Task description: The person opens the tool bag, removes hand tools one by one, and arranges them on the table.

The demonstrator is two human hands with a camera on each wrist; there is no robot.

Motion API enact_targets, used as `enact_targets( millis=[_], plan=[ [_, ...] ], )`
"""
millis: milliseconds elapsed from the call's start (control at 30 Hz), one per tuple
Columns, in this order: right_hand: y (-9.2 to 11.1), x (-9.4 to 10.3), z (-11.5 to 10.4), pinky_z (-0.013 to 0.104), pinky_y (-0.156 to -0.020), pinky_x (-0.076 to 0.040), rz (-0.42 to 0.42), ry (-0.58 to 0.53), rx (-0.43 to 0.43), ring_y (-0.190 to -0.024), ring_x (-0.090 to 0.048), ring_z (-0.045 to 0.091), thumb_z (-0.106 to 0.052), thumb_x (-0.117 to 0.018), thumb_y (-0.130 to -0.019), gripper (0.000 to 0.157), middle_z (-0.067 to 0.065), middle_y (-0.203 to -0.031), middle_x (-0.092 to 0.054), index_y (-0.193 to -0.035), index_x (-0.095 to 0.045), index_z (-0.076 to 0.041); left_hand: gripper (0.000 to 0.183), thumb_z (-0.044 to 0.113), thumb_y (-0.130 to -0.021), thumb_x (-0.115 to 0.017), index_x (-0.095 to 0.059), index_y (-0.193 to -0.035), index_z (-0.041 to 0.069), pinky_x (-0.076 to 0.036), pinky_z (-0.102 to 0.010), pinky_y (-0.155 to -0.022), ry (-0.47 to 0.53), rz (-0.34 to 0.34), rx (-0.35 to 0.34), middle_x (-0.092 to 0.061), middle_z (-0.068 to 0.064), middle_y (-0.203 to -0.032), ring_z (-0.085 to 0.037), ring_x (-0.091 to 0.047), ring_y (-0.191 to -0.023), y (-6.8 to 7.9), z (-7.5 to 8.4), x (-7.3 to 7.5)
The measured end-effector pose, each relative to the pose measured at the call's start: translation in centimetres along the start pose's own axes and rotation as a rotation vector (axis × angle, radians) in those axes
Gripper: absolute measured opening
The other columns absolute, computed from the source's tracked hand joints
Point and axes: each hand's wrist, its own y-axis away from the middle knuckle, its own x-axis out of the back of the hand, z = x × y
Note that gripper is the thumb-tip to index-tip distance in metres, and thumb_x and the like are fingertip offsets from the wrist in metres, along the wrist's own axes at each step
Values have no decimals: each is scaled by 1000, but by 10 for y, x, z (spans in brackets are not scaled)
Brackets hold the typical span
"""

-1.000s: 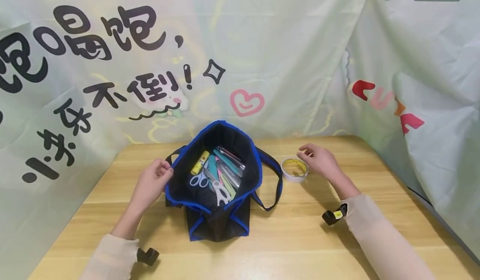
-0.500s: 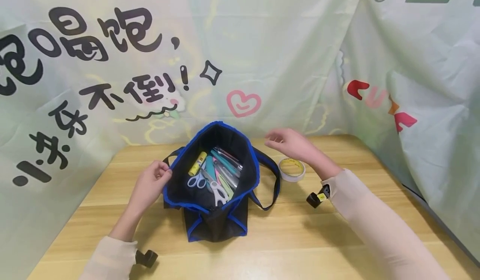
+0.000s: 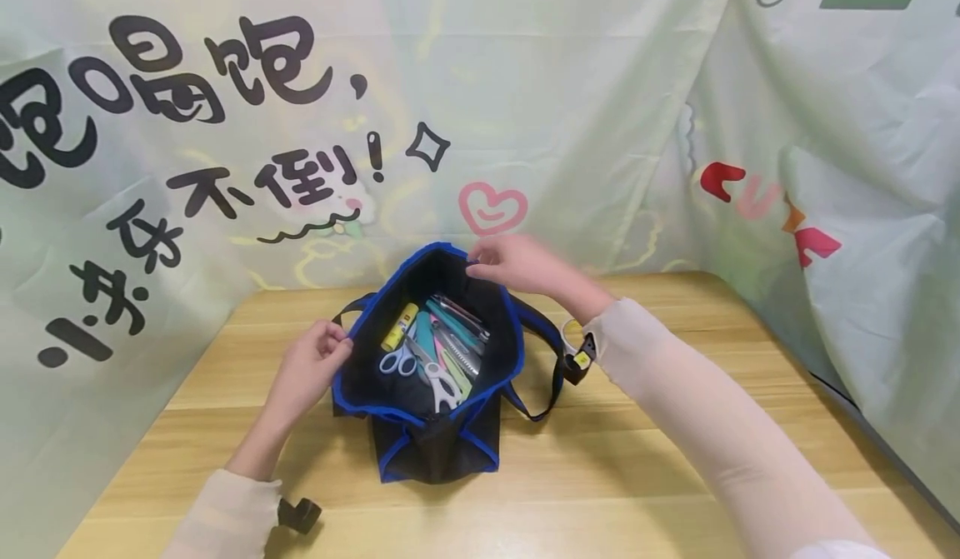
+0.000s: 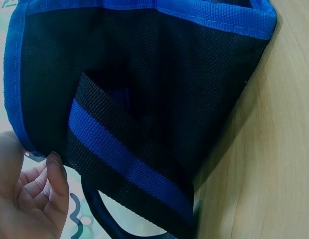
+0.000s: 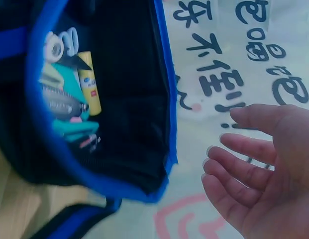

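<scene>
A black bag with blue trim (image 3: 438, 451) stands on the table with its top spread wide. Inside lie a yellow glue stick (image 3: 400, 326), blue-handled scissors (image 3: 398, 361), white-handled scissors (image 3: 444, 386) and several pens and slim tools (image 3: 457, 334). At the bag's left rim, my left hand (image 3: 307, 367) pinches the blue edge, also seen in the left wrist view. My right hand (image 3: 525, 265) is over the back right rim in the head view. Its fingers are loosely bent and hold nothing in the right wrist view, apart from the bag.
A roll of tape (image 3: 572, 331) sits right of the bag, partly hidden by my right wrist. The bag's right strap (image 3: 558, 376) loops onto the wooden table (image 3: 600, 476). Printed cloth (image 3: 585, 126) hangs behind and at the sides.
My right hand has moved left from beside the tape roll to above the bag's back right rim. The left hand has stayed at the left rim, and the bag has not moved.
</scene>
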Motion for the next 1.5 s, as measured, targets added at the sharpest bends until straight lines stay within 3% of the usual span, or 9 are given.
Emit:
enact_targets(
  millis=[100, 400, 533, 767, 967, 1133, 1267, 1400, 1500],
  plan=[
    [-14, -10, -7, 31, -72, -51, -12, -21, 12, -76, -61, 17, -32, -65, -94, 24, -1, -93, -69, -109, -68, -13, 17, 19, -95, -62, -55, -99, 4, -46, -27, -50, -4, 3, -16, -62, -8, -79, -18, -53, -59, 0, 0, -1],
    [-50, -40, -13, 28, -76, -50, -15, -3, -34, -82, -61, 16, -29, -66, -94, 22, 0, -94, -69, -104, -71, -11, 13, 16, -95, -62, -56, -98, 5, -47, -28, -49, 5, -3, -18, -63, -7, -79, -19, -55, -59, 1, 0, -4],
    [-62, -55, -12, 28, -76, -51, -48, 13, -81, -83, -61, 16, -29, -64, -94, 22, 1, -94, -68, -103, -72, -10, 11, 13, -94, -63, -57, -97, 4, -49, -27, -57, -13, 2, -29, -64, -7, -79, -19, -57, -66, 0, 2, -6],
    [-63, -92, 7, 32, -86, -51, -66, 5, -145, -96, -62, 19, -31, -65, -94, 37, 7, -111, -67, -122, -63, -7, 10, 12, -94, -63, -58, -96, 5, -49, -29, -63, -34, -6, -23, -64, -6, -80, -20, -58, -70, 0, 5, -9],
    [-61, -110, 23, 35, -93, -49, -47, -60, -97, -109, -60, 20, -32, -67, -93, 46, 8, -120, -64, -130, -57, -7, 10, 13, -94, -63, -57, -96, 5, -47, -27, -56, -14, -7, -18, -62, -6, -79, -19, -54, -65, 1, 6, -8],
    [-56, -118, 27, 38, -96, -47, -34, -13, -121, -114, -59, 23, -29, -68, -92, 50, 11, -125, -63, -134, -55, -5, 9, 12, -94, -62, -56, -96, 5, -49, -28, -49, 12, -22, 0, -61, -8, -79, -19, -54, -57, 2, 6, -9],
    [-51, -125, 27, 38, -90, -50, -25, 44, -156, -103, -63, 23, -28, -67, -93, 44, 10, -119, -66, -130, -59, -5, 9, 11, -94, -61, -55, -97, 5, -52, -31, -49, 33, -35, 9, -61, -9, -80, -19, -56, -56, 3, 6, -10],
    [-47, -131, 26, 37, -77, -53, -25, 81, -193, -81, -63, 20, -27, -65, -94, 31, 6, -96, -68, -116, -65, -6, 10, 10, -94, -62, -55, -98, 4, -52, -31, -49, 36, -36, 13, -61, -10, -81, -19, -56, -56, 4, 8, -12],
    [-45, -135, 26, 36, -72, -52, -43, 106, -238, -72, -59, 19, -29, -64, -93, 29, 5, -86, -64, -111, -66, -5, 10, 10, -94, -62, -55, -98, 4, -52, -30, -49, 30, -35, 18, -61, -9, -81, -19, -56, -56, 4, 8, -13]
  ],
)
